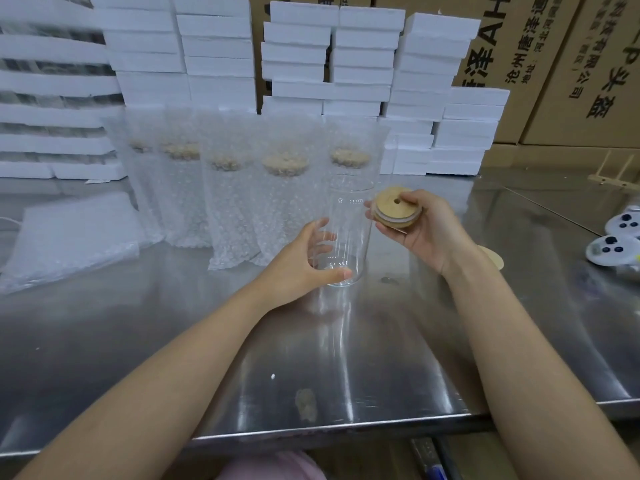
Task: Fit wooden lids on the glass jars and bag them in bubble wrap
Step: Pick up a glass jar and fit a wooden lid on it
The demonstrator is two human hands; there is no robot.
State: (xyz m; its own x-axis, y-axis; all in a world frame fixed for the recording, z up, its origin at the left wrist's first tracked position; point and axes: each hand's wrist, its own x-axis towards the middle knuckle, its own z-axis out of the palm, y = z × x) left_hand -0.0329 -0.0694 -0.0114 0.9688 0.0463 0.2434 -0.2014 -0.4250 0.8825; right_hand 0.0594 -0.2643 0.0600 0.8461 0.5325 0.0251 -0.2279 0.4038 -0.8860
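Observation:
A tall clear glass jar (349, 220) stands upright on the steel table (346, 358), open at the top. My left hand (304, 265) grips its lower part, thumb in front near the base. My right hand (422, 230) holds a round wooden lid (398, 207) with a small hole and a white seal ring, tilted, just right of the jar's rim. Behind stand several lidded jars in bubble wrap bags (284, 202).
A stack of flat bubble wrap bags (69, 237) lies at the left. White foam boxes (363, 64) and cardboard cartons (571, 64) line the back. Another wooden lid (495, 259) peeks from behind my right wrist. White controllers (613, 249) lie at the right edge.

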